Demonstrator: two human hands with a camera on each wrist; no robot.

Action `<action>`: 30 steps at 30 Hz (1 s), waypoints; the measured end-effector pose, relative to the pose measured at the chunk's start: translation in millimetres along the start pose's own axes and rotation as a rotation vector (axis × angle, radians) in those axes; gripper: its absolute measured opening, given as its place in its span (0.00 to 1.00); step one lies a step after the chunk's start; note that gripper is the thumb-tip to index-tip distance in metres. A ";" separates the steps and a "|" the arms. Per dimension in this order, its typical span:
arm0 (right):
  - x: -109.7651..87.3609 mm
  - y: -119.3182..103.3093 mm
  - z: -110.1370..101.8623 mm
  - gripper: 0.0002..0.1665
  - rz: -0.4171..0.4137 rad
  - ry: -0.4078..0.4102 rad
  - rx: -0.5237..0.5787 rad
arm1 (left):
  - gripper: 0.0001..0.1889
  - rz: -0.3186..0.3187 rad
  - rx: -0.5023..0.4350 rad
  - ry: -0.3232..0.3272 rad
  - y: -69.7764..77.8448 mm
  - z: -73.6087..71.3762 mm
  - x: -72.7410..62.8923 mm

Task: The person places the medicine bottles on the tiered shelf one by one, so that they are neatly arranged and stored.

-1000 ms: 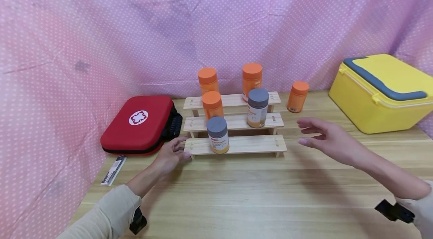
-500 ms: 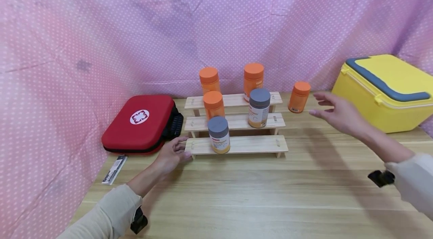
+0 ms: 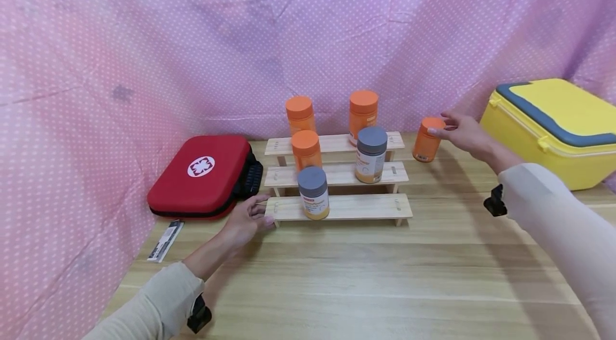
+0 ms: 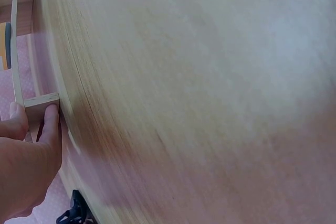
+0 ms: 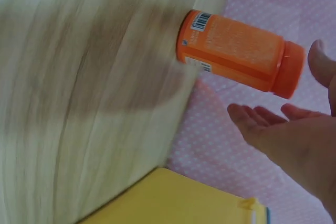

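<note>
My left hand grips the left end of the lowest tier of a three-tier wooden display rack. In the left wrist view, its fingers lie against the rack's leg. On the right, my right hand is spread beside the orange lid of an upright orange bottle on the table. The right wrist view shows a gap between these fingers and the bottle. Orange-lidded bottles and grey-lidded bottles stand on the rack.
A red first-aid case lies left of the rack, with a small flat packet in front of it. At the right stands a yellow box with a grey handle, close to my right hand. A pink dotted cloth hangs behind the table.
My right hand has moved forward, then left to the lid of the orange bottle on the table. The left hand has stayed on the rack's end.
</note>
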State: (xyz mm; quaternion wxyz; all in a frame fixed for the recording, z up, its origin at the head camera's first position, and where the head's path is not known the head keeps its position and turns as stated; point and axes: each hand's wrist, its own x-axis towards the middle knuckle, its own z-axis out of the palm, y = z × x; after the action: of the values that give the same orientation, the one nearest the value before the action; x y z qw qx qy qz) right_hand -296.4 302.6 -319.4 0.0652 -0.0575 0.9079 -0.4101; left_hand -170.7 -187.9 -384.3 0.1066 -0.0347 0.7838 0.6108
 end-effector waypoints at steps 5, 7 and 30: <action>6.6 6.7 4.1 0.50 0.017 -0.014 0.034 | 0.31 0.000 0.002 -0.002 0.4 0.8 0.1; 6.8 8.0 6.4 0.47 0.007 -0.007 0.037 | 0.31 0.002 0.005 -0.003 0.3 0.8 0.3; 11.5 11.7 16.4 0.35 -0.077 0.016 0.063 | 0.31 0.015 -0.024 -0.001 -0.7 1.4 -1.3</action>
State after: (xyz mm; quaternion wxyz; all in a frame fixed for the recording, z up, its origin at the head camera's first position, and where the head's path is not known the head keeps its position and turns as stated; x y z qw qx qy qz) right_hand -305.6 296.4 -339.8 0.0441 -0.0872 0.8921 -0.4412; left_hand -169.2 -186.8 -385.0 0.1016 -0.0297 0.7768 0.6208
